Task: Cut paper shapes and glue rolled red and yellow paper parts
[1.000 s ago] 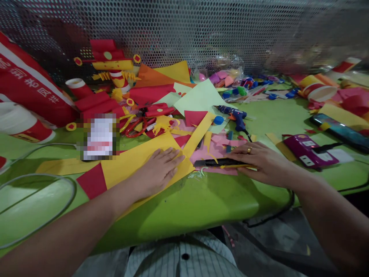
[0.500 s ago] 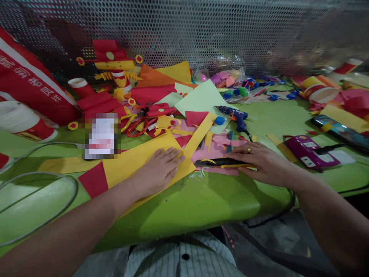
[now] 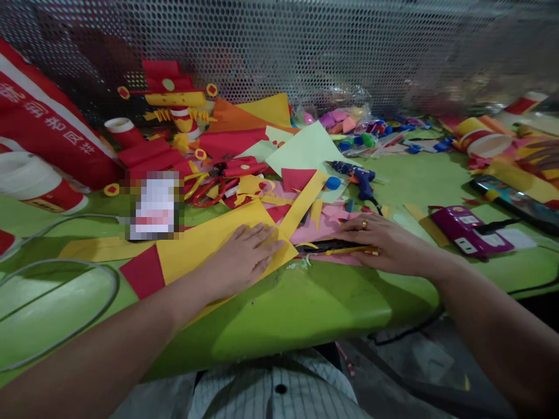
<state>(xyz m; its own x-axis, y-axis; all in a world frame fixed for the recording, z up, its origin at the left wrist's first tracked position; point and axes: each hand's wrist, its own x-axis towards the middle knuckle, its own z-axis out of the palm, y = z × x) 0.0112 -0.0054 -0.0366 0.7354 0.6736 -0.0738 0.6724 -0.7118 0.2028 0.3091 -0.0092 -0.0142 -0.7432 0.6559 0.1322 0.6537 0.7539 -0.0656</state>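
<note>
My left hand lies flat with fingers stretched on a large sheet of yellow paper. A dark red paper piece sticks out from under its left end. Close to the table's front edge, my right hand bends its fingers over a long, thin black object; its right end is hidden, and I cannot tell its kind. A narrow yellow strip runs beside it under the same fingers. Pink paper and small scraps lie beneath and around them.
Behind my hands are a blue glue gun, red-handled scissors and pale green paper. A phone and paper figure stand left. Rightward lie a purple power socket, another phone and another person's hand.
My right hand has shifted slightly left along the black object, its fingers curling further around it. My left hand has barely moved. Another person's hand has appeared at the far right.
</note>
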